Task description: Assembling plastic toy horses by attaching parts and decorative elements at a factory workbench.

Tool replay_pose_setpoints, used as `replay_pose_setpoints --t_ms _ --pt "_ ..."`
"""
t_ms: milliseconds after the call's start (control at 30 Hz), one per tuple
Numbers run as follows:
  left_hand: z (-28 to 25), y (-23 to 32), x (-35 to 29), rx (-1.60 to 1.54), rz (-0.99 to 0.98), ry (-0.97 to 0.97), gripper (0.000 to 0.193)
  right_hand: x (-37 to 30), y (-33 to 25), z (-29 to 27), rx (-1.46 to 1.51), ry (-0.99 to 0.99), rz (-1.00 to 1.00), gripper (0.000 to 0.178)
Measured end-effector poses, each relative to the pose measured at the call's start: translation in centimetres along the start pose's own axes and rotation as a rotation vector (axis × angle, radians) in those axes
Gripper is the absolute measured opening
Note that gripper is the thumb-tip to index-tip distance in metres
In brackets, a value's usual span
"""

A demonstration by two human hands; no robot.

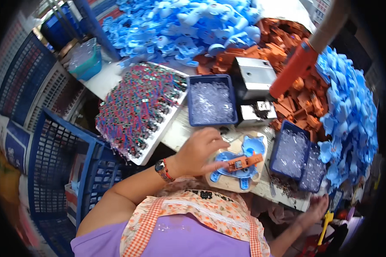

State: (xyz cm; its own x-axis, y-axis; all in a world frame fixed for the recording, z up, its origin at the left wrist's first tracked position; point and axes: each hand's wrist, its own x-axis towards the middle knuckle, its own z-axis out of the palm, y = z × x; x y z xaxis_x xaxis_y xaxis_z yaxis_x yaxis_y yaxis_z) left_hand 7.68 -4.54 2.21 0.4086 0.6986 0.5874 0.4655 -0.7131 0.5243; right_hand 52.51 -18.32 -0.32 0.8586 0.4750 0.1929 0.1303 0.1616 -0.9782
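My left hand reaches over a pale fixture board at the table's front edge. Its thumb and forefinger are apart, the thumb touching the left end of an orange plastic part. That part lies across a light-blue, animal-shaped plastic shell set in the board. Down at the lower right, my right hand is beside the table corner, its fingers stretched out and somewhat blurred. Nothing shows in it. A yellow tool-like piece is close by.
Blue bins of small clear parts, a left one and a right one, flank the board. A white tray carries wired circuit boards. Light-blue shells and orange parts are heaped behind. A red-orange tool hangs overhead.
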Motion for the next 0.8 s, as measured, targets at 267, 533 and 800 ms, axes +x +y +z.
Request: replay_pose_setpoints --t_ms 267,533,800 --pt "-12.5 -9.1 1.2 0.695 -0.428 -0.018 0.018 10.0 9.3 -19.8 0.479 -0.074 0.131 0.037" --pt "-11.0 -12.9 0.9 0.715 -0.442 -0.141 0.007 9.1 4.9 -16.5 0.528 -0.032 0.068 0.037" --pt "-11.1 -12.5 2.5 0.374 -0.516 -0.007 0.008 8.2 0.7 -15.8 0.539 0.038 0.001 0.037"
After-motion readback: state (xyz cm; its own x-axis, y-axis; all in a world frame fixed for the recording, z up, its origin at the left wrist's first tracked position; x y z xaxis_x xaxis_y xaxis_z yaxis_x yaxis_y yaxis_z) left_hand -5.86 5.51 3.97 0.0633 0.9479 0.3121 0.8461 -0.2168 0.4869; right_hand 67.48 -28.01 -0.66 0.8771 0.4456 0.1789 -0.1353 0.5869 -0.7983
